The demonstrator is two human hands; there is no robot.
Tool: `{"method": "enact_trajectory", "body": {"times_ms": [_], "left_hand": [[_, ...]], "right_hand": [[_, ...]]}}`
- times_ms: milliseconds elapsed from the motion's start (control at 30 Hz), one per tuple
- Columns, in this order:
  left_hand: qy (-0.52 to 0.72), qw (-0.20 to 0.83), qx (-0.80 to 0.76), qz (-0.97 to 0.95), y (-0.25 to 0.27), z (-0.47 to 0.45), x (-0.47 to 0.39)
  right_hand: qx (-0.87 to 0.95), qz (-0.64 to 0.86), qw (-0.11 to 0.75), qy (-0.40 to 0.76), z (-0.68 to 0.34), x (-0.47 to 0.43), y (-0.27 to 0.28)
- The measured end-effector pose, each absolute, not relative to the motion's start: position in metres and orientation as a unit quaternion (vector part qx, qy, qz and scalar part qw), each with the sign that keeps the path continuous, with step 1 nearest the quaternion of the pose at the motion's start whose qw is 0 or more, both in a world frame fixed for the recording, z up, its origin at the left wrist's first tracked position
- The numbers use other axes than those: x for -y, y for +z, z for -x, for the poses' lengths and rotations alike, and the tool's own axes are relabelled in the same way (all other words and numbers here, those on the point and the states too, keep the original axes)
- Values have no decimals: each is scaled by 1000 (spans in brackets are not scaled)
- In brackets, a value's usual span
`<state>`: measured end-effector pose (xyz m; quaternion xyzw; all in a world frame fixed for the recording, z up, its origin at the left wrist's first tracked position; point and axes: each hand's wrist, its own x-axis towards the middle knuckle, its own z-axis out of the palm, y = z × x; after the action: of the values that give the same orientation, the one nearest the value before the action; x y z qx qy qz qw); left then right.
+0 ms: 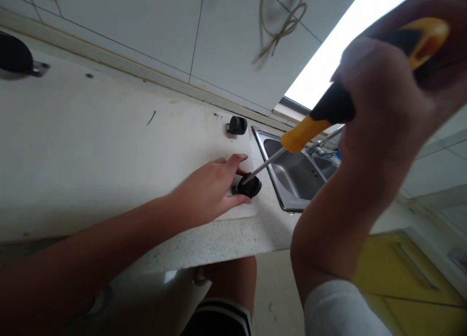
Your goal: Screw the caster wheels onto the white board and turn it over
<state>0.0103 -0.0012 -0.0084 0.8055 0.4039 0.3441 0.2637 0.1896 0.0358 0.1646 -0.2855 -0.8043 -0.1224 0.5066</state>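
Head view, looking down along a white board (91,146) laid on a speckled countertop (226,238); places below are given relative to the steel sink (295,175). Left hand (209,190) lies on the board just left of the sink's near corner — fingers stretched forward and loosely spread, flat on the surface, fingertips touching a black caster wheel (250,185) that sits at the board's edge nearest the sink. Whether the fingers actually pinch the wheel or merely steady it, cannot tell. Right hand (386,92) is raised well above the sink and to its right, closed firmly around the handle of a yellow-and-black screwdriver (328,114). The handle runs down and left from the fist; the thin metal shaft crosses over the sink's left rim and its tip meets the caster wheel beside the left fingertips. The right hand is blurred, so finger detail is lost. A second black caster wheel (237,125) stands on the board beyond the first, near the sink's far left corner, apart from both hands. A faucet (323,145) shows at the sink's far side, partly behind the screwdriver handle. Far left of the sink, at the board's other end, another dark round fitting (16,56) is partly cut off by the frame edge. Above the sink's back-left, a looped cord (280,27) hangs against the white tiled wall (146,24).
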Motion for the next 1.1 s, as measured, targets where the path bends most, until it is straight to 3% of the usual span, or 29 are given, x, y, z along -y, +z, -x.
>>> {"method": "enact_trajectory", "body": {"times_ms": [133, 367, 600, 767, 1100], "left_hand": [[345, 195, -421, -816, -8, -12, 1], [365, 176, -409, -817, -17, -12, 2], [362, 215, -395, -816, -21, -10, 1], [360, 208, -389, -822, -22, -9, -1], [344, 175, -399, -832, -24, -11, -2]], "right_hand": [[854, 201, 468, -103, -171, -54, 150], [892, 280, 335, -116, -168, -58, 144], [848, 263, 426, -176, -172, -56, 139], [876, 301, 345, -153, -170, -51, 143], [886, 265, 349, -150, -172, -54, 145]]}}
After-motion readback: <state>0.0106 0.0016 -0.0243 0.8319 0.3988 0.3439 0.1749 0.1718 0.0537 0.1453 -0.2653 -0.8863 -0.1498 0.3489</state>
